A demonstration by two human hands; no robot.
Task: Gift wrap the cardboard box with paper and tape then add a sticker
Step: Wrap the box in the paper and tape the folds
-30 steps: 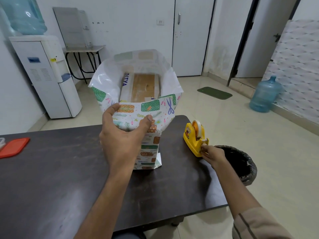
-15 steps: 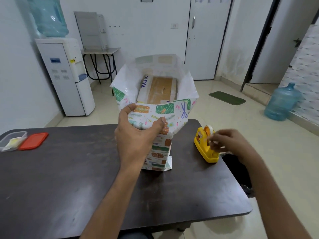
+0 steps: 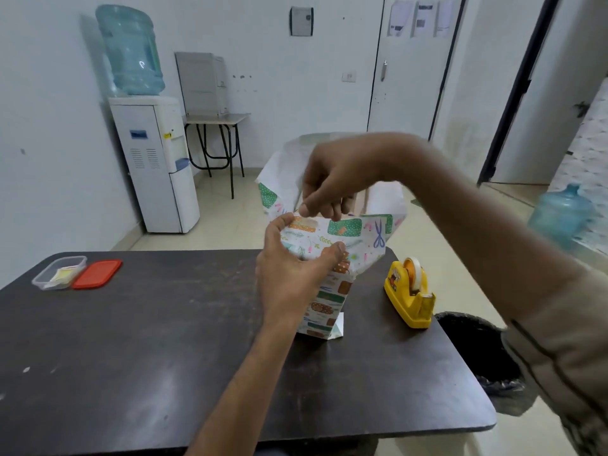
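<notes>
Quick check-in from the remote seat. My left hand (image 3: 296, 268) grips the folded flap of paper (image 3: 345, 232) against the near end of the box. As I read it, the grip is there so the fold can't spring open before it gets taped. The box stands at 1 o'clock on the surface (image 3: 148, 340), almost all hidden under the paper and behind my right hand (image 3: 332, 185).

The right hand is up at the flap's top edge, 12 o'clock from the left one, fingers curled and thumb pinched to forefinger. I honestly can't tell if there's a tape strip in that pinch, too blurry.

The dispenser (image 3: 409, 292) sits at 3 o'clock from the box, near enough for the right hand to get to it, I'd guess. The bin (image 3: 477, 350) is off the surface's edge at 4 o'clock, probably for scraps.

Count:
- two hands
- one box
- one sheet of paper
- one dispenser
- one bin
- one clear tub (image 3: 59, 273) and one red lid (image 3: 97, 274), side by side at 10 o'clock

The tub holds something yellowish, maybe the sticker, can't say.
</notes>
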